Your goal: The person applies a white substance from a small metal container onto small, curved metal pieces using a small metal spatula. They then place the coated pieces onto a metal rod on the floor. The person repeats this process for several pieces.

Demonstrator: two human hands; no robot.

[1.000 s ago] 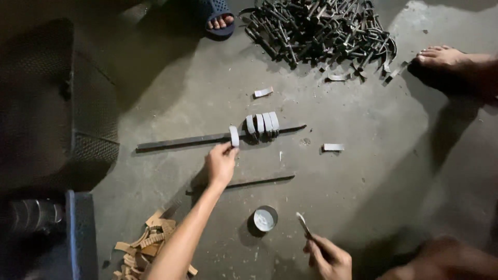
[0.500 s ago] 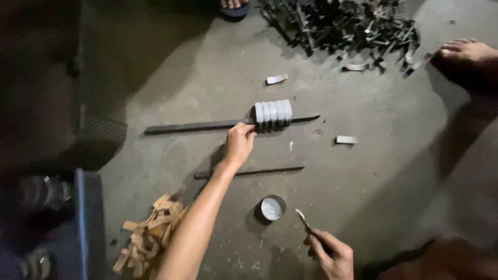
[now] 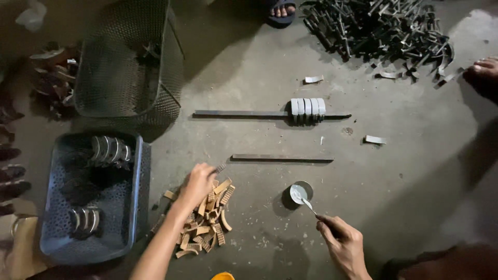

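left hand (image 3: 197, 182) on tan strips (image 3: 207, 220) | right hand (image 3: 342, 243) holds stick | concrete floor (image 3: 249, 67)

Two bare forearms enter from the bottom edge. The left hand (image 3: 198, 182) and its long, slim forearm show no sleeve, watch, ring or glove. The right hand (image 3: 343, 245) is also ungloved, with a bare wrist. Short fingernails are hard to make out in the dim light.
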